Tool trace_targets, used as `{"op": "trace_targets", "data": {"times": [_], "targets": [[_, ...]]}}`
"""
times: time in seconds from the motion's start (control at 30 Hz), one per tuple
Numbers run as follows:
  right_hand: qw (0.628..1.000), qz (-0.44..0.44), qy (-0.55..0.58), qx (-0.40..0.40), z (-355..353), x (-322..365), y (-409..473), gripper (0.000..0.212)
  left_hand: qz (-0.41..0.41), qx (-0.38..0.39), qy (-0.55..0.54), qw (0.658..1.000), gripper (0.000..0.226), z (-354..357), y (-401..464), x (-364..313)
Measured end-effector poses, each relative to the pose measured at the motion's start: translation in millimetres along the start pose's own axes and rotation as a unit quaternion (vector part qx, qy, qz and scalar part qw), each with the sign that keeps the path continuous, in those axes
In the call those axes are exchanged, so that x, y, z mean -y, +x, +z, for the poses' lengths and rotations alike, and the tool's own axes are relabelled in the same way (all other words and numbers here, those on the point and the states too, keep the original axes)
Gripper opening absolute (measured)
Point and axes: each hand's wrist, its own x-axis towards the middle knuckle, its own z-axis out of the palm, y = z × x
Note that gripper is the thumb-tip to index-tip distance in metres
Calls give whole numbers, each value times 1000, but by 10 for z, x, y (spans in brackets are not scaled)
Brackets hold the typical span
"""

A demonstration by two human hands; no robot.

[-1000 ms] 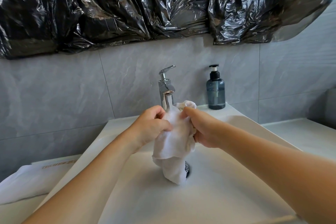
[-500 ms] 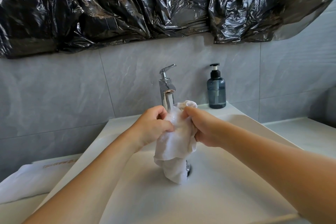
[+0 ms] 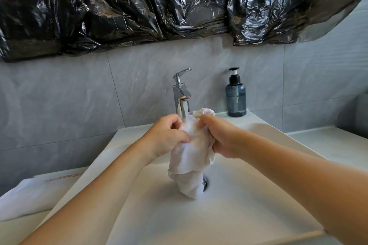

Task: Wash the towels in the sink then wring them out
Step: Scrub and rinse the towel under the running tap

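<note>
A white towel (image 3: 191, 157) hangs bunched over the white sink (image 3: 229, 215), right under the chrome faucet (image 3: 182, 97). My left hand (image 3: 165, 137) grips its upper left part with curled fingers. My right hand (image 3: 219, 137) grips its upper right part, close against the left. The towel's lower end dangles down to the basin and partly covers the drain (image 3: 205, 184). Its top edge pokes up between my hands near the spout.
A dark blue pump soap bottle (image 3: 235, 97) stands on the sink's back right corner. White folded cloth (image 3: 29, 197) lies on the counter to the left. Crumpled black plastic sheet (image 3: 159, 6) covers the wall above the grey tiles.
My hands and the towel have stayed under the faucet, with only slight shifts of the cloth between my fingers.
</note>
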Motion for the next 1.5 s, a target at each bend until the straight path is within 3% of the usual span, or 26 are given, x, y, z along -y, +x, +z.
{"op": "trace_targets", "data": {"times": [0.5,0.7,1.23,1.4,1.5], "targets": [[1000,5,-7,3,-6,3,9,34,2,-1,3,1000,30,9,0,-9],[1000,4,-9,4,-7,26,-43,25,5,-6,-1,1000,31,17,-4,-11],[995,72,-29,-68,-10,273,-511,8,-22,-15,-53,998,31,177,-165,-217],[982,55,-108,-143,-271,333,-800,10,-28,11,-67,997,36,480,-317,-378],[945,52,-301,-118,-486,250,-1083,13,-46,54,-10,997,32,750,-456,-418]]}}
